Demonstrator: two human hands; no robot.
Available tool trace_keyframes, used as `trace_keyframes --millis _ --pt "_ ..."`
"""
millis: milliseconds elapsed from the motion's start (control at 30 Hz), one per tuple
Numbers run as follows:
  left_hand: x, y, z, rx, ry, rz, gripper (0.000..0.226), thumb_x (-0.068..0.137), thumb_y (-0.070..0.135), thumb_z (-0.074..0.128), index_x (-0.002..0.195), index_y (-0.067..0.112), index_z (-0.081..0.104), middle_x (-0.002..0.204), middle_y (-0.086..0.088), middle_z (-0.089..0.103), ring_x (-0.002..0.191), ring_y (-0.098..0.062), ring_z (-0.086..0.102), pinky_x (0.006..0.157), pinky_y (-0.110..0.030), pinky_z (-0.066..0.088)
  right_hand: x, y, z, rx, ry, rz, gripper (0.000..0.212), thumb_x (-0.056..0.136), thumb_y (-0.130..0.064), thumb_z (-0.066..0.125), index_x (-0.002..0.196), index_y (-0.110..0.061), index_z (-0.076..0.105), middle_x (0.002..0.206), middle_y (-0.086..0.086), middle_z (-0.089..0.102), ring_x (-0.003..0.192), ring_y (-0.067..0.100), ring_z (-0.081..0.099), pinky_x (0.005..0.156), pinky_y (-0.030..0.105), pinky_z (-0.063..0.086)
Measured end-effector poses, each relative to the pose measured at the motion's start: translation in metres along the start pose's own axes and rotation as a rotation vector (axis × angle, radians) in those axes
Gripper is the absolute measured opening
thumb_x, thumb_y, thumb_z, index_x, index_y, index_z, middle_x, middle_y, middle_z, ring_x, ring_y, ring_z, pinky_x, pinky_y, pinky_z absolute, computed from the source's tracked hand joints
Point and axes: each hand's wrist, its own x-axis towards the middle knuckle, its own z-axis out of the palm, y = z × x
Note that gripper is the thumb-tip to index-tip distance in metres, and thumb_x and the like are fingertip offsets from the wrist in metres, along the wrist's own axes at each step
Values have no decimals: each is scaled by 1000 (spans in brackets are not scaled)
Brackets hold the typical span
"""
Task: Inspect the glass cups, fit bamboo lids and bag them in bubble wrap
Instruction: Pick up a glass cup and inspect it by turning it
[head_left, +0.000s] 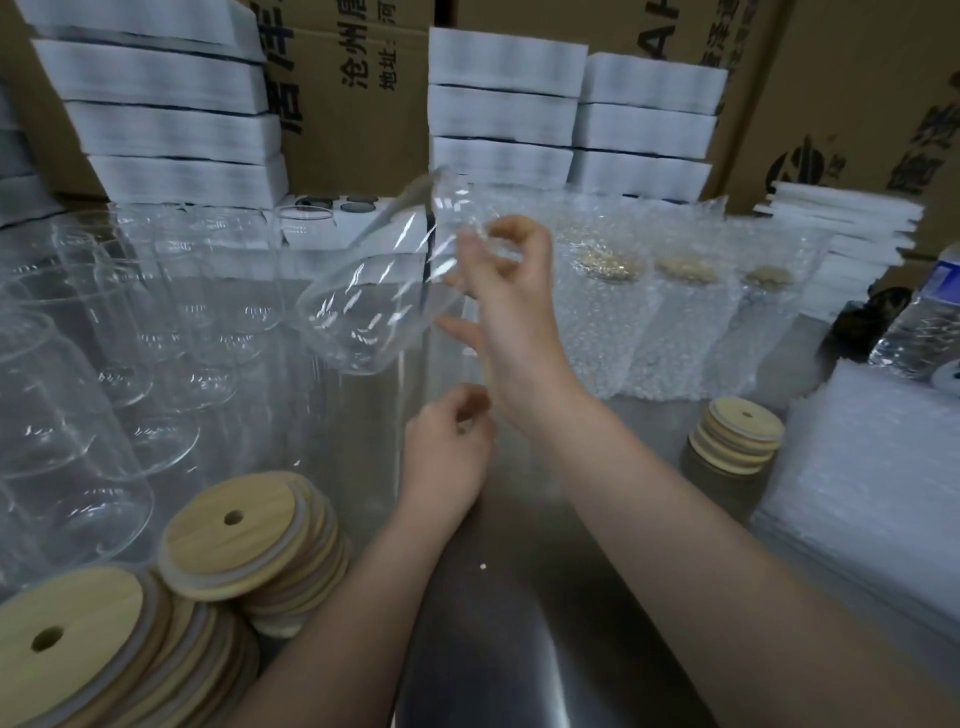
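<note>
- We hold one glass cup (363, 312) in the air above the steel table (519, 597); it is tilted, base down to the left and mouth towards our right hand (506, 291); that hand's fingers and thumb curl round the mouth end (the picture is smeared there, so we cannot say where each finger sits).
- Our left hand (447, 441) hangs lower, apart from the cup, fingers loosely curled; whether it pinches anything we cannot tell.
- The step in hand looks to be inspection; to do it well we would turn the cup slowly against the light and look along rim, wall and base for chips, cracks or bubbles; we would also bring the left hand under the base, since a one-handed grip on smooth glass could slip.
- We should keep the cup clear of the bare cups (104, 338) crowded at left; a knock there could chip both.
- The bamboo lids (234, 535) lie stacked near the left hand, with a smaller stack (737, 436) at right; the bubble-wrap bags (872, 493) lie flat at far right; bagged cups (675, 322) stand behind the right hand; we judge a lid comes next, once the glass passes.
</note>
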Motion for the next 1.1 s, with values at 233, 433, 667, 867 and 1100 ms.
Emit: trace_keyframes --millis 233,433,667,867,1100 --pt "-4 16 -5 -397 5 -125 19 92 -6 59 108 -4 68 78 -6 67 66 -9 64 60 -24 54 -37 -4 -61 199 85 69 22 103 -42 40 122 -34 49 109 10 60 82 15 68 71 42 61" --pt "-5 27 -11 -639 -74 -180 19 100 15 53 108 5 68 84 -8 75 73 -24 72 60 -32 58 -55 14 -78 169 166 171 27 102 -43 43 125 -33 52 118 18 63 102 35 68 83 61 56" --pt "-18 40 -3 -560 -275 -86 49 79 47 58 122 22 56 110 -1 69 82 -19 73 64 -27 54 -60 28 -69 3 288 77 58 83 -60 57 128 -24 56 127 9 63 115 26 64 92 51 55" --pt "-20 40 -4 -463 -379 -55 67 67 36 72 128 26 47 115 6 67 96 -8 70 66 -21 54 -60 38 -69 -70 210 57 72 83 -60 49 141 -18 47 140 5 54 130 18 52 111 44 41" --pt "-22 38 -4 -519 -255 -62 87 52 43 81 130 23 49 128 0 62 108 -12 68 89 -61 54 -57 41 -72 -144 90 29 57 86 -60 37 139 -37 40 148 -7 45 134 3 44 115 33 35"
